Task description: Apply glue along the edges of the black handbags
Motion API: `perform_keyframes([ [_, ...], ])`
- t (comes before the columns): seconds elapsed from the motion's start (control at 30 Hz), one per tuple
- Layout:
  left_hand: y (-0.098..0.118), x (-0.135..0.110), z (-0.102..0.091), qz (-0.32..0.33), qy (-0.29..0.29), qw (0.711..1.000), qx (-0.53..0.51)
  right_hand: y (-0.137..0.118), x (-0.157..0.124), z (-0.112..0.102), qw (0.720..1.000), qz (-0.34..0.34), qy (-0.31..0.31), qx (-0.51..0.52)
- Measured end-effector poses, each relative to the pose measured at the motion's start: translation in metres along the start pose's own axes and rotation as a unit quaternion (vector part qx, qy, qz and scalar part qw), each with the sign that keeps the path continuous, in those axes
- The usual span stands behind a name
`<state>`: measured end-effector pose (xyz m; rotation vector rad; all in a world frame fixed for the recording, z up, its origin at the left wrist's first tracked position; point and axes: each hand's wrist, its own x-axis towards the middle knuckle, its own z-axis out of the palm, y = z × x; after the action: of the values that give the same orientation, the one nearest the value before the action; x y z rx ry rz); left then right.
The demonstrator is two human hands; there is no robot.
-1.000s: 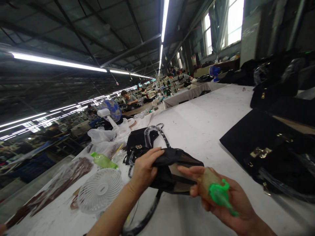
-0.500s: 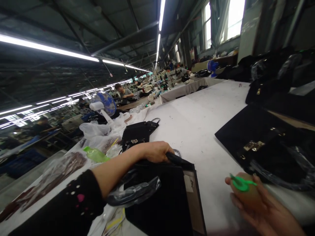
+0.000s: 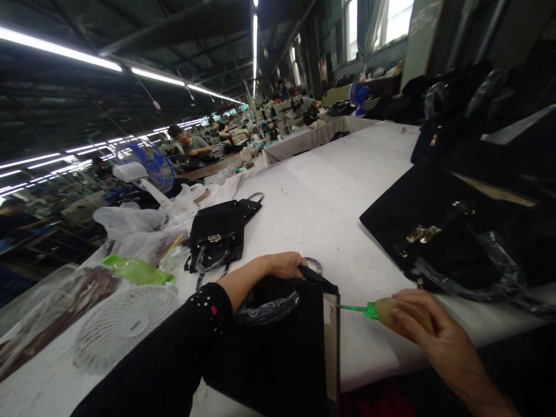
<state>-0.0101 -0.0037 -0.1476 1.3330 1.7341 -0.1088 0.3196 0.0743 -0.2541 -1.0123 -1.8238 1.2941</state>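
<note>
Left hand [image 3: 284, 266], centre of frame: closed over the top edge of a black bag [image 3: 269, 353], knuckles up, fingers bent down behind the fabric; fingertips hidden, so how tightly they pinch cannot be told. Bag stands lower centre, at the near edge of the white bench [image 3: 304, 208], a plastic-wrapped handle [image 3: 271, 308] across its face and a pale strip [image 3: 330, 333] along its right side, a mark like a "3" near the top. Right hand [image 3: 443, 336], lower right: curled around a brownish squeeze bottle [image 3: 386, 317], thumb along the near side; the remaining fingers mostly out of sight behind it. Bottle lies nearly level, green nozzle [image 3: 370, 311] pointing left, its thin tip at the strip's outer edge; touching or just short of it, cannot tell. Bag's bottom is cut off by the lower frame edge; its dark face shows little detail. Dark sleeve [image 3: 174, 341] covers part of the bag's left side and part of a white fan [image 3: 130, 324], lower left. Black bags [image 3: 386, 217] at right merge into one dark mass, outlines hard to separate. Person [image 3: 193, 147], upper left, small and distant; handwork there unreadable.
</note>
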Motion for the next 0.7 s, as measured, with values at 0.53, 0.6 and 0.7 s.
perform_keyframes([
  [0.53,0.013,0.015,0.001,-0.014,0.011,0.996,0.089,-0.001,0.018,0.004,0.974,-0.219,-0.050,-0.019],
  [0.6,0.012,0.016,0.002,-0.011,0.013,0.995,0.094,-0.003,0.016,0.004,0.973,-0.220,-0.069,-0.015],
  [0.7,0.010,0.018,0.003,-0.005,0.015,0.995,0.101,-0.007,0.013,0.004,0.966,-0.233,-0.111,-0.009],
])
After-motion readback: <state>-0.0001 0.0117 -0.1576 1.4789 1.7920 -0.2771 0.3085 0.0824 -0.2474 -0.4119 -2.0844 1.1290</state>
